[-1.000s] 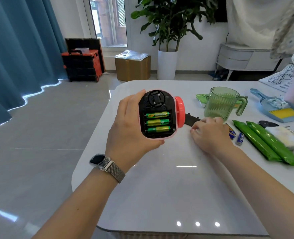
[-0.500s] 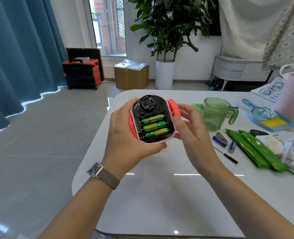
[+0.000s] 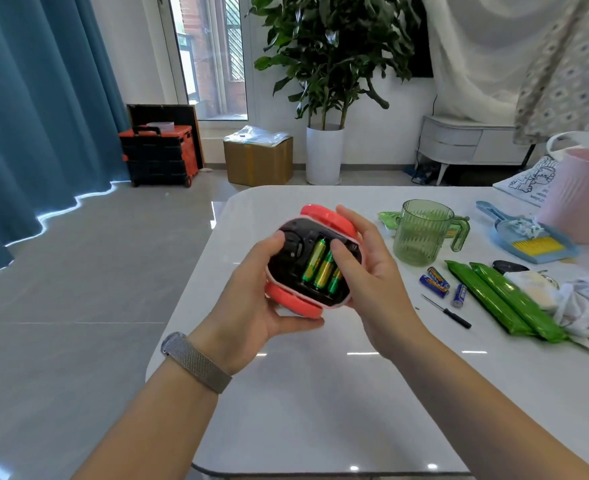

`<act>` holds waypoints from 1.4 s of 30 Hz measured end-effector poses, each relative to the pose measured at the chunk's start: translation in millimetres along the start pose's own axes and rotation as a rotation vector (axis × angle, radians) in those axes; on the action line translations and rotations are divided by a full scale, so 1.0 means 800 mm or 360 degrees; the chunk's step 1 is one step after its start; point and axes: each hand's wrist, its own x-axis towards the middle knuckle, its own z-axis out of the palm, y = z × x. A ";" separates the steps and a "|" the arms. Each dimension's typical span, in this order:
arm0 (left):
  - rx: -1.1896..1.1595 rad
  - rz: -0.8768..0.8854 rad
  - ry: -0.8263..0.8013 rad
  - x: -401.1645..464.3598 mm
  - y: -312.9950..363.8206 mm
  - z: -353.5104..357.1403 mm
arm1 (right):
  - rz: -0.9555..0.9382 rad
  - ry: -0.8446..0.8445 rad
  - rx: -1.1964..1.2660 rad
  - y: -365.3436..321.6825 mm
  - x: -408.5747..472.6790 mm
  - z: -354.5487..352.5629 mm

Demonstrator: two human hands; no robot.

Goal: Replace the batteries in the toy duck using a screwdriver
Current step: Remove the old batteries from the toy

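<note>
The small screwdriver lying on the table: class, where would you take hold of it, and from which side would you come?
Grip the screwdriver by its thicker black handle, the end nearer the person. It lies flat on the white table, thin shaft pointing away to the left, so come from above with a pinch across the handle. The blue batteries lie beyond it, probably clear of the handle.

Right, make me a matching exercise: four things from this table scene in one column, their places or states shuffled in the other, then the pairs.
Things:
1. toy duck
2. screwdriver
3. green batteries
4. blue batteries

Places:
A. loose on the table, beside the screwdriver
B. seated in the open compartment
C. held in both hands
D. lying on the table, untouched

Pairs: 1-C, 2-D, 3-B, 4-A
</note>
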 end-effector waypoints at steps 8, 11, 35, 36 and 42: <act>-0.0321 -0.0298 -0.0072 0.001 -0.002 0.001 | 0.0249 0.0327 -0.0004 0.014 0.004 -0.010; -0.0348 -0.0395 -0.0067 0.004 -0.006 0.005 | 0.0366 0.0249 0.0065 0.013 0.005 -0.010; -0.0359 -0.0279 -0.0054 0.018 -0.037 0.016 | 0.0745 0.0154 0.0151 0.019 0.012 -0.018; -0.0342 -0.0273 -0.0050 0.018 -0.038 0.017 | 0.0756 0.0171 0.0168 0.020 0.012 -0.018; -0.0190 -0.0200 0.0043 0.033 -0.044 0.018 | 0.0762 0.0312 0.0424 0.018 0.006 -0.014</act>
